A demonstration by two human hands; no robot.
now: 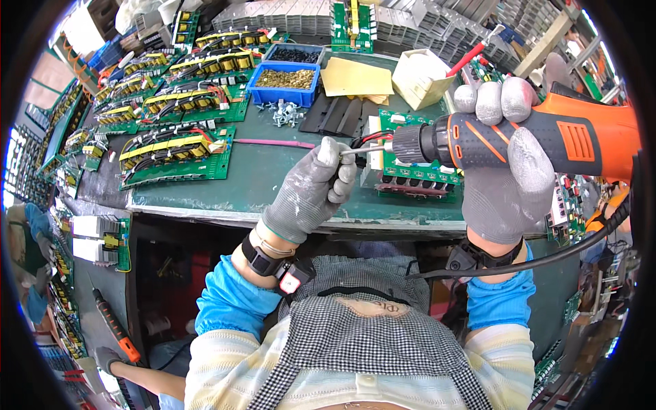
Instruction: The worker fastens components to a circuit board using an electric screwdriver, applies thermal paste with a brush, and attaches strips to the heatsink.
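Note:
My right hand, in a grey coated glove, is wrapped round an orange and black electric screwdriver held level above the bench. Its long metal bit points left. At the bit's tip my left hand, gloved alike, is closed with thumb and fingertips pinched on it. Whether a screw sits between those fingers is hidden. Below the tool, a green circuit board with red and black wires and a row of dark parts lies near the bench's front edge.
Blue bins of brass-coloured fasteners and black pieces stand behind loose silver screws. Finished-looking boards line the left. A black cord hangs from the tool. Another person's gloved hand is at lower left, near another screwdriver.

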